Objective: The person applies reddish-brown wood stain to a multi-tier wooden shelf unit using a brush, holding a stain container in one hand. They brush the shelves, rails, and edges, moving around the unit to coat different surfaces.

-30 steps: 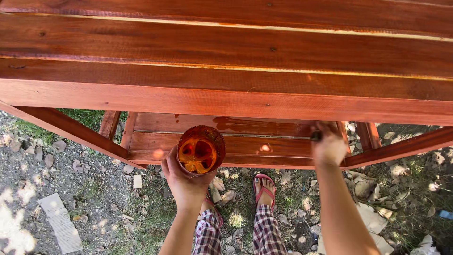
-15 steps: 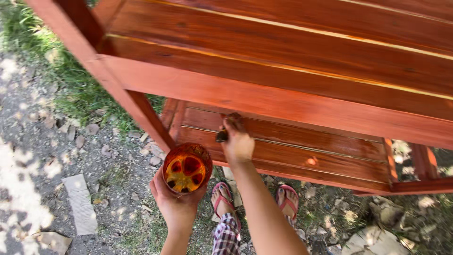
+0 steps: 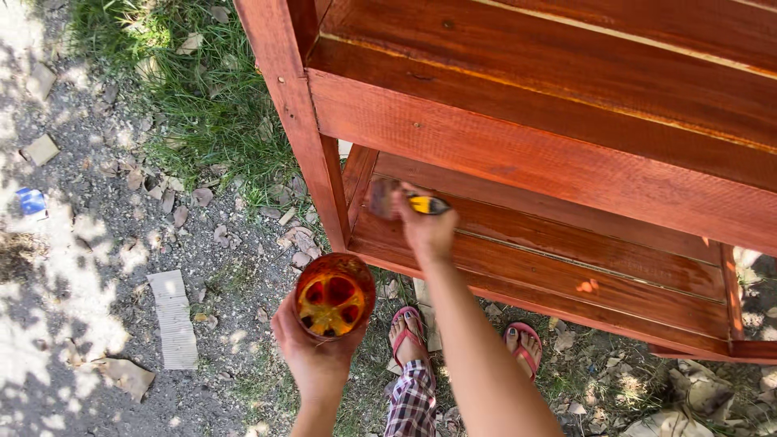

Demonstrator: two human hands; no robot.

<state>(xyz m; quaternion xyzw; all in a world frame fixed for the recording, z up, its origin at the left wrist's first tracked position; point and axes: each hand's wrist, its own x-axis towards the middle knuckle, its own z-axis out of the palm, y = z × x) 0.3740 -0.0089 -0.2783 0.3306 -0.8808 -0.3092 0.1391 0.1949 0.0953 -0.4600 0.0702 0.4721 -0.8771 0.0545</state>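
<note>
Brush (image 3: 396, 199) in the right hand (image 3: 426, 231), tub of stain in the left. The right hand is clenched around the brush's yellow and black handle, and the bristles are blurred but look to be right at the near left corner of the lower shelf (image 3: 566, 267), close to where it meets the front left leg (image 3: 295, 113). Can't tell for sure if the bristles are actually touching the wood.

The left hand (image 3: 316, 356) is cupped under a small round container (image 3: 333, 294), fingers wrapped up its sides so it's firmly grasped, held upright. Inside is orange-red liquid that's the same colour as the wood. The container sits just off the shelf's front left corner, hanging over the ground, near the brush but not touching it.

The piece itself is a reddish stained wooden shelf unit (image 3: 550, 105), slatted boards on top and a second slatted level below. The top front rail looks glossy in the sun.

Down below there are feet in pink flip-flops (image 3: 409, 332) and a bit of checked trousers (image 3: 413, 400). The ground is gravel with dry leaves, a patch of grass (image 3: 202, 97) behind the leg, and a strip of cardboard (image 3: 174, 317) lying off to the left.
</note>
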